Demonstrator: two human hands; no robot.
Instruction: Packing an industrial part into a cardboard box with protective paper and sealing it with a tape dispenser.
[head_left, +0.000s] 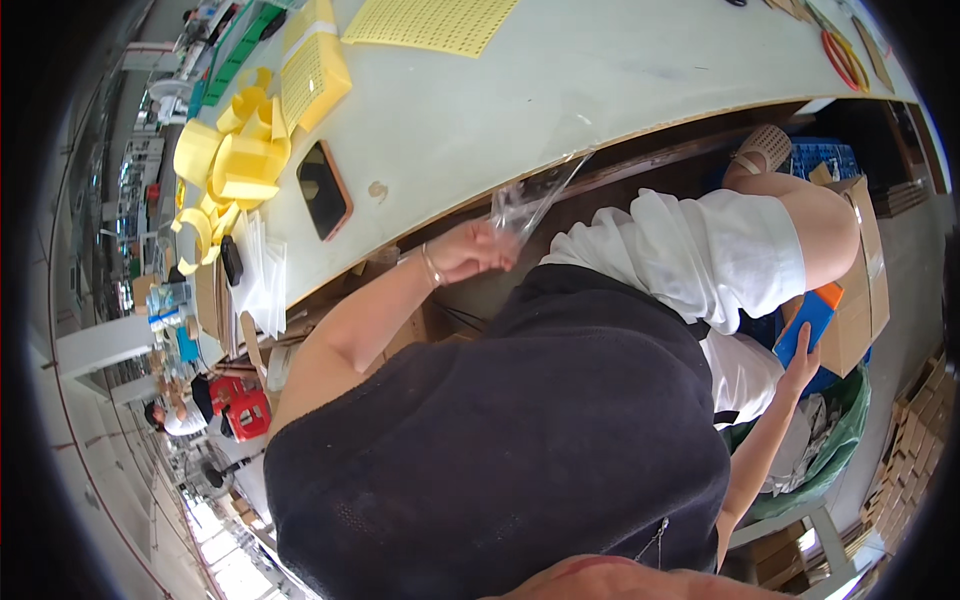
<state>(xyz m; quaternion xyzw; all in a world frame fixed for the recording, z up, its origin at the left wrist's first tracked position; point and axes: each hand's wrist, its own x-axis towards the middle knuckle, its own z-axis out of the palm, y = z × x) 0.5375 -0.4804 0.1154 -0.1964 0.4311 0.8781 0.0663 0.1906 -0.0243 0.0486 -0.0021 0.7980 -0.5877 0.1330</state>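
My left hand [474,250], with a bracelet at its wrist, is closed on a clear plastic bag [535,200] at the table's front edge. The bag stretches away from my fingers toward the tabletop and is partly blurred. Low on the right, beside my leg, my right hand [801,362] grips a flat blue box with an orange end [812,322]. That box is tilted next to an open cardboard carton [862,280], whose inside is mostly hidden.
On the pale table [450,120] lie a phone [325,190], curled yellow strips [240,160], a yellow label sheet [430,22] and white papers [262,285]. Beside the carton is a green-lined bin [845,440]. Another person [185,412] is far left near a red stool [243,408].
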